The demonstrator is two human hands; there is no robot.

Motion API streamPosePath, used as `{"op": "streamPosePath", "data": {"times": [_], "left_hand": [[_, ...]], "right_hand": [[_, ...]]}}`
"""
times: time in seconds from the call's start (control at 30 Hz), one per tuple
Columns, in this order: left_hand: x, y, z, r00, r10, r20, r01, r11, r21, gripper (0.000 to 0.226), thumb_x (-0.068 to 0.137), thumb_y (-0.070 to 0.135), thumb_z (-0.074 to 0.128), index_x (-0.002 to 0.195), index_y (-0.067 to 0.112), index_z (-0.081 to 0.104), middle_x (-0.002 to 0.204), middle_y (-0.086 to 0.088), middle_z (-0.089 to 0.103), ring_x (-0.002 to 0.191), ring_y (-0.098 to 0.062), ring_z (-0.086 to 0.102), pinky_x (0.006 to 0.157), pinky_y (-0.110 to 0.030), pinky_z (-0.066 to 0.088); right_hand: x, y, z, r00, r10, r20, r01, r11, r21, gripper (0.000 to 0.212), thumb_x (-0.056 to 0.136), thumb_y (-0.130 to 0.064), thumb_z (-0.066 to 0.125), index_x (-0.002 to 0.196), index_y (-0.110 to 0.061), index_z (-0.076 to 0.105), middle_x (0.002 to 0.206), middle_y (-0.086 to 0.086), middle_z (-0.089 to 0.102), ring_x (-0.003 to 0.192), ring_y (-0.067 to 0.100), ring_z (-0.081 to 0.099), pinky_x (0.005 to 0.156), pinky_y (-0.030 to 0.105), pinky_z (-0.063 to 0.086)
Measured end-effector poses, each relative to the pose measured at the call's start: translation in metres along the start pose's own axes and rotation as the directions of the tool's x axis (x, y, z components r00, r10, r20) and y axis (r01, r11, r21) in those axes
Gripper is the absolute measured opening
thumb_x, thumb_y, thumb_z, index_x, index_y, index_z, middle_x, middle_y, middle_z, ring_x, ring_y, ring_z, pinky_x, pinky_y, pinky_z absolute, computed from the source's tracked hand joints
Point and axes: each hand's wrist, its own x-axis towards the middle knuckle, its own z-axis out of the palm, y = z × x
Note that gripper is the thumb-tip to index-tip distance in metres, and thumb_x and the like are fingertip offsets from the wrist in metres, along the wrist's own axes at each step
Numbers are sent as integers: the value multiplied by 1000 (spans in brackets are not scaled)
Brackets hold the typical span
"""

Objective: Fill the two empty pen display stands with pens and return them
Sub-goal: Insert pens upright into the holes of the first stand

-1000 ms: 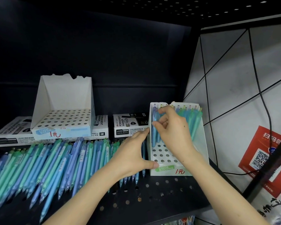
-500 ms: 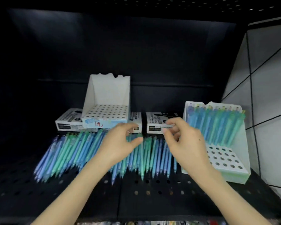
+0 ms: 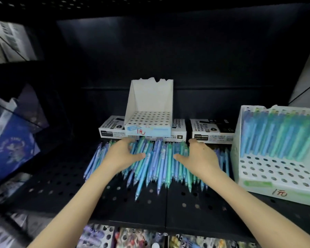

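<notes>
A pile of blue and green pens (image 3: 156,163) lies loose on the black perforated shelf (image 3: 168,203). My left hand (image 3: 121,155) rests on the left part of the pile and my right hand (image 3: 201,158) on the right part, thumbs pointing toward each other, neither lifting a pen. An empty white display stand (image 3: 149,120) with a holed base sits behind the pile on top of marker boxes. A second white stand (image 3: 268,169) at the right has pens in its back rows and bare holes in front.
Boxes of permanent markers (image 3: 211,131) line the back of the shelf. Blue packaged goods (image 3: 9,140) stand at the left. Colourful items (image 3: 132,237) fill the shelf below. A pale wall panel rises at the far right.
My right hand has left the right stand and come down onto the pen pile. My left hand has shifted onto the pile too. The view has swung to the left.
</notes>
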Motion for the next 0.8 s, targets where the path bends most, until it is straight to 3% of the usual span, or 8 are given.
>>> {"op": "streamPosePath", "data": {"times": [0.1, 0.17, 0.37, 0.5, 0.67, 0.8], "left_hand": [[1, 4, 5, 999, -26, 31, 29, 993, -113, 70, 74, 33, 77, 134, 12, 45, 105, 0, 55, 94, -16, 55, 79, -24, 42], [3, 5, 7, 999, -38, 29, 41, 991, -131, 68, 73, 30, 78, 131, 12, 49, 101, 1, 56, 92, -15, 56, 79, -24, 43], [6, 6, 8, 994, -97, 49, 104, 977, -186, 61, 72, 27, 79, 124, 8, 53, 118, -7, 59, 99, -17, 53, 85, -27, 40], [10, 4, 8, 991, -124, 45, 131, 969, -209, 51, 74, 26, 78, 116, 4, 58, 106, -4, 58, 96, -17, 53, 83, -26, 40], [13, -1, 4, 991, -130, 26, 132, 964, -232, 30, 81, 16, 71, 106, 1, 61, 104, -9, 60, 94, -23, 56, 87, -32, 46], [10, -4, -5, 989, -105, 106, 125, 969, -214, 17, 86, 18, 66, 90, 3, 63, 89, -10, 53, 80, -20, 50, 75, -26, 38]], "right_hand": [[-4, 2, 3, 1000, 5, -5, -4, 999, 42, 65, 88, -49, 56, 134, -7, 40, 70, 0, 58, 60, 16, 56, 54, 28, 48], [-7, 2, 5, 1000, 0, -21, 1, 999, 54, 60, 88, -47, 57, 131, -8, 44, 65, -1, 56, 62, 16, 58, 58, 29, 51], [-6, 3, 7, 1000, 15, -27, -9, 980, 197, 59, 85, -39, 63, 134, -11, 45, 55, -7, 45, 50, 8, 45, 64, 30, 51], [-5, 5, 2, 997, 74, 19, -77, 946, 314, 52, 85, -34, 65, 129, -9, 52, 78, 1, 62, 81, 22, 65, 79, 33, 51], [-4, 5, -4, 993, 115, 38, -121, 906, 406, 35, 89, -19, 60, 109, 10, 60, 105, 29, 64, 101, 42, 59, 86, 42, 50], [-3, 7, -11, 990, 133, 35, -134, 865, 483, 33, 90, -14, 57, 104, 16, 58, 109, 35, 58, 105, 48, 54, 91, 48, 47]]}}
